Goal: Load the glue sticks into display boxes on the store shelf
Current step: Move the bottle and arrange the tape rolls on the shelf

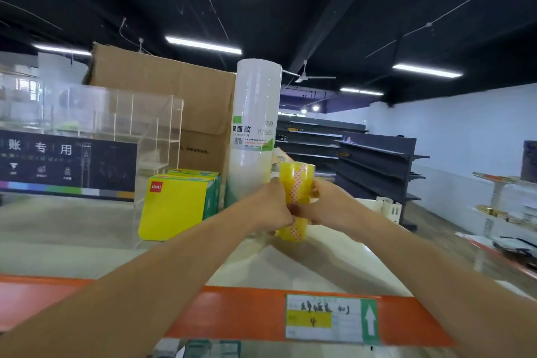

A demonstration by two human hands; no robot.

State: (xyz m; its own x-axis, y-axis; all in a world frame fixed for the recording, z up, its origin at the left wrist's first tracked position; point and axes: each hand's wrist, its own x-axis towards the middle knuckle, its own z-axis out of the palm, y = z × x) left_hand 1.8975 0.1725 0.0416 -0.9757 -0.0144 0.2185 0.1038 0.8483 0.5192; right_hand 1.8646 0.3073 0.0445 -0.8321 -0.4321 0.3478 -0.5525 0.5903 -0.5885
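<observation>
Nearest you: the orange shelf rail (238, 311) with a handwritten price label (331, 318) right of its middle.

Past the rail, both forearms reach over the pale shelf top (58, 227). Your left hand (271, 209) and right hand (325, 203) meet on a yellow tape pack (296, 183), fingers curled tight round it from either side. The pack stands upright toward the shelf top's right edge, its foot at or just above the surface; I cannot tell which. The two-handed hold likely steadies a tall, slick wrapped stack.

Left of the hands, toward the middle: two yellow deli boxes (174, 206), one behind the other, upright, backs to you. These look like the display boxes. Glossy card, green sides, red logo at the top corner. No glue sticks are in view and the boxes' contents are hidden.

Just beside the pack: a tall white double-sided tape roll stack (255, 113), upright.

Further left: a clear acrylic organizer (122, 113), with a cardboard carton (162, 78) along the back edge.

Far right: dark store shelving (377, 166).
</observation>
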